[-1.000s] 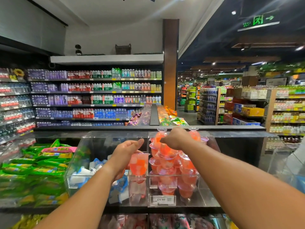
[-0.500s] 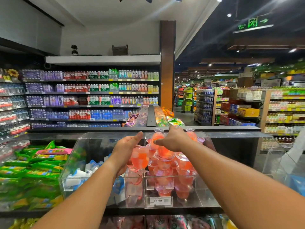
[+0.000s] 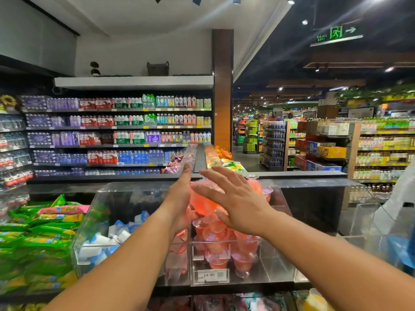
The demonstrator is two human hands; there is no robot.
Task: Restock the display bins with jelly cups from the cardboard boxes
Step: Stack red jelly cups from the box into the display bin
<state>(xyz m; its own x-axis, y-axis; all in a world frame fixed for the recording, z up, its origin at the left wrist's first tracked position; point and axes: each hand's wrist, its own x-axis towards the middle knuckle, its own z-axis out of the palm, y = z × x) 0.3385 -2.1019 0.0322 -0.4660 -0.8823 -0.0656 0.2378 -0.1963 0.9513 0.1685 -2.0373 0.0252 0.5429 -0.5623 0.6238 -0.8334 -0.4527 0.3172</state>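
Both hands now flat: jelly cup between left hand, right hand

Two bare forearms reach in from the lower edge of the frame, with no sleeves showing anywhere along them. The left hand and right hand wear no gloves, rings, watch or wristband.

**A:** what colours have you got in that clear bin?

**B:** your jelly cups in it are see-through with pink-orange jelly. The bin left of it has white and pale blue packs. Further left you've got bright green wrappers, plus one pink and yellow pack. White price tag on the front, dark digits.
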